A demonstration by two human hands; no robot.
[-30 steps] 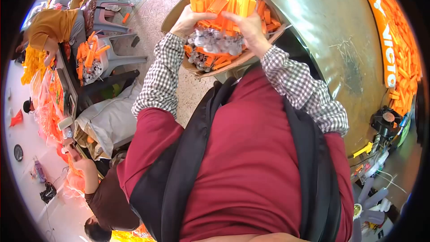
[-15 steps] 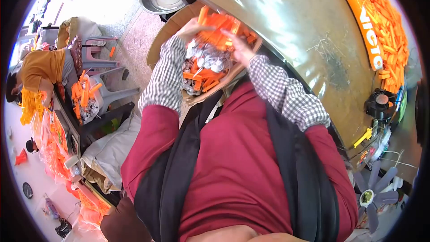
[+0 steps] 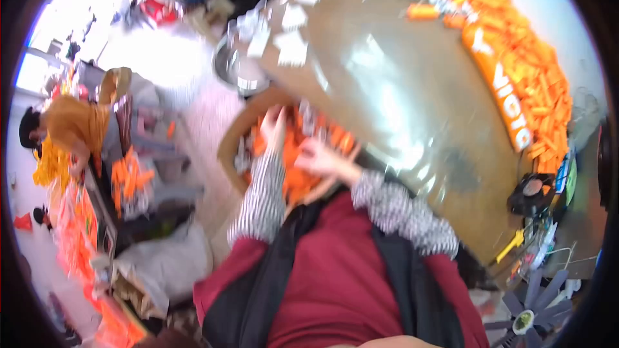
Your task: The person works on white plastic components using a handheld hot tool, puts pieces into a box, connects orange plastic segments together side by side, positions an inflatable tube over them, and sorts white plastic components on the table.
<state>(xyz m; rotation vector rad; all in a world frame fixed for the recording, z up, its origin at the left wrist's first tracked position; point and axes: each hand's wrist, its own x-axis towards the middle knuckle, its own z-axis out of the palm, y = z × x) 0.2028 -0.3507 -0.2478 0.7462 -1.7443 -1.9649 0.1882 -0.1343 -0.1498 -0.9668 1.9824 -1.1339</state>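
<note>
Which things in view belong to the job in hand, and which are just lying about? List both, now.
Apparently in the job:
cardboard box
orange pieces in it
left hand and right hand, both at the box
possibly the orange heap at right

Apparently just lying about:
metal basin
fan
white slips
pale sack

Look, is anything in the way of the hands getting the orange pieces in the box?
Nothing visible is. The left hand and right hand are at the box, its top open, with orange pieces showing between them. The table is beside the box, not between.
</note>
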